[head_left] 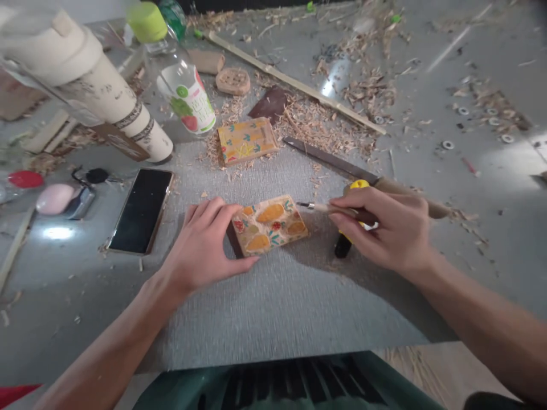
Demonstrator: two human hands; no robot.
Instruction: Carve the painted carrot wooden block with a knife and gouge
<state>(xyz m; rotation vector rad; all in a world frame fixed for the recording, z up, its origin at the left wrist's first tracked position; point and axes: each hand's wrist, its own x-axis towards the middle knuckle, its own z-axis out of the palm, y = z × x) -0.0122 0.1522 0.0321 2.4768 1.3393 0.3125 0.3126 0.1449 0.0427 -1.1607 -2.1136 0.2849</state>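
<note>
A wooden block [273,225] lies on the grey mat, its carved top showing orange, red and green fruit-like shapes. My left hand [200,245] grips the block's left side, fingers over the far edge and thumb at the near edge. Between the thumb and fingers of my right hand [384,228] is a slim carving tool [322,208]. Its dark, narrow tip points left, just off the block's right far corner. Partly hidden under the right hand is a yellow and black object [343,246]. Behind the block sits a second patterned block [247,142].
A long dark file [329,158] with a wooden handle lies beyond my right hand. To the left are a phone [141,210], a clear bottle [183,85] and a large cream tumbler [111,97]. Wood shavings [307,122] and a wooden strip [294,82] lie at the back.
</note>
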